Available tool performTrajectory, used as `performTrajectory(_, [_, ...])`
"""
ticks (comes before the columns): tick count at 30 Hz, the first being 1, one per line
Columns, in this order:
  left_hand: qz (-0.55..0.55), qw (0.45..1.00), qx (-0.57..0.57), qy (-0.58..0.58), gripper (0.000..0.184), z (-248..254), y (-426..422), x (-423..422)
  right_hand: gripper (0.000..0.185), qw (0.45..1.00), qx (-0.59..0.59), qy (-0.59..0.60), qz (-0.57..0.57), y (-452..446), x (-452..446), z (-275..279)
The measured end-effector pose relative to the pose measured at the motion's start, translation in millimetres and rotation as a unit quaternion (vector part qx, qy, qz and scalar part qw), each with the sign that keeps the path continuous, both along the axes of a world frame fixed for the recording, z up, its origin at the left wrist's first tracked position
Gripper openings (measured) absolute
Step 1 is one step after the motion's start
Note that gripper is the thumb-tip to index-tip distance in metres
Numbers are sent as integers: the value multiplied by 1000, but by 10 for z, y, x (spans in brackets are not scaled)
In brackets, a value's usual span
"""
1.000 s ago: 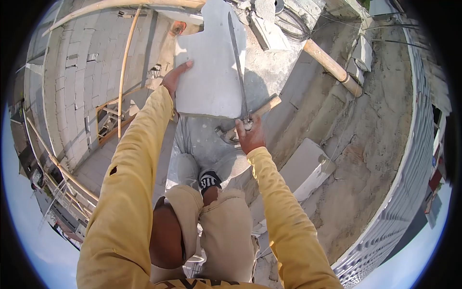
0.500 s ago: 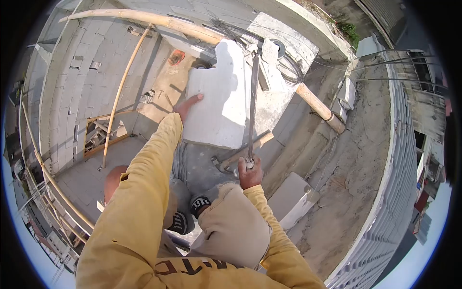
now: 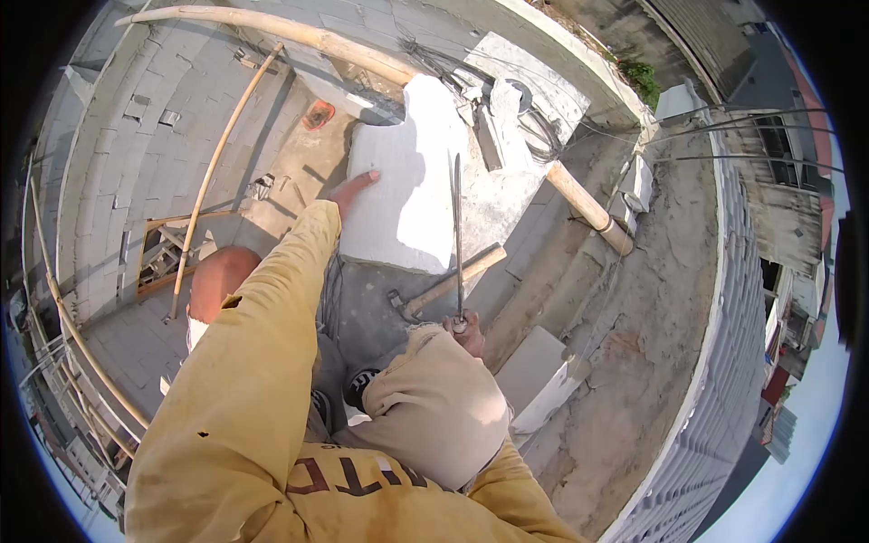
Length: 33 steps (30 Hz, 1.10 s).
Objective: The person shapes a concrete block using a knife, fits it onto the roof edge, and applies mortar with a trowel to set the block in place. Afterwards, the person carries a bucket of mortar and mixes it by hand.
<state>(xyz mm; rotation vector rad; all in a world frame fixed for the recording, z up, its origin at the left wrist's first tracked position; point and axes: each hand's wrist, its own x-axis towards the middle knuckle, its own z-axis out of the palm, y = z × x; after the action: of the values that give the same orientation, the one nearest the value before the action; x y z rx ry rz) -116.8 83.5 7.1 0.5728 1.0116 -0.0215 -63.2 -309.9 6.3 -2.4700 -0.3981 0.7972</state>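
Observation:
The pale block point(image 3: 398, 195) has an uneven cut-out at its far left corner. My left hand point(image 3: 351, 192) grips the block's left edge, thumb on top, other fingers hidden. Along its right side runs a long thin metal blade point(image 3: 458, 204), seen nearly edge-on and pointing away from me. My right hand point(image 3: 469, 335) is closed round the blade's near end, beside my knee. Between the block and my right hand lies a hammer point(image 3: 453, 283) with a wooden handle.
Bamboo poles point(image 3: 281, 31) cross the far left. Black cables point(image 3: 539, 136) and block scraps point(image 3: 496, 140) lie beyond the block. Another pale block point(image 3: 536, 366) rests at right, near a rough ledge point(image 3: 625, 362). Rounded bare skin, apparently my knee, shows beside my left sleeve.
The view has shifted and my legs have changed position. My right hand has drawn the blade back toward me, lower along the block's side. My left hand still holds the block's left edge.

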Motion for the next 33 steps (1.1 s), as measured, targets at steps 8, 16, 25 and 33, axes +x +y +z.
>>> performTrajectory(8, [-11,999,19,-23,64,-40,21,-24,39,989,137,-55,-14,205,94,650])
performTrajectory(16, [-3,998,-13,-62,67,-114,-8,-30,38,980,94,-159,73,-39,110,304])
performTrajectory(25, [-12,999,33,-19,66,-128,17,-58,34,976,188,-111,27,197,144,1116])
performTrajectory(33, [-18,995,93,29,68,99,-61,-27,29,996,58,-29,69,-49,90,209])
